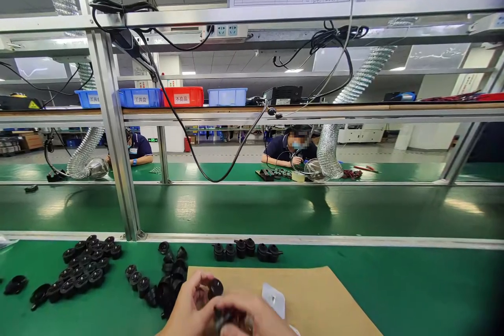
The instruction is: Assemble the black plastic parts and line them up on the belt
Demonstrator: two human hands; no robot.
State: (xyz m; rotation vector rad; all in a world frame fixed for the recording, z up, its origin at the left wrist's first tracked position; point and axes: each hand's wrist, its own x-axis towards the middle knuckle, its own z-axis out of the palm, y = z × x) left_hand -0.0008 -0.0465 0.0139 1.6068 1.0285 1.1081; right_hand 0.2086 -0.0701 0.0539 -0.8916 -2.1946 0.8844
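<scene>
My left hand (188, 304) is closed around a small black round plastic part (216, 287), whose glossy top shows by the fingertips. Close against it, my right hand (258, 314) is curled over another dark piece (222, 319), blurred and mostly covered by the fingers. I cannot tell whether the two pieces are joined. Both hands are above the near left part of a brown board (311, 294). A white flat piece with a small dark mark (273, 299) lies on the board, just beyond my right hand.
Black round parts (84, 268) lie grouped at the left, with a heap of black parts (173, 273) beside my left hand. Several assembled black parts (246, 249) stand in a row behind the board. A metal post (114, 131) rises at left. Two people work across the bench.
</scene>
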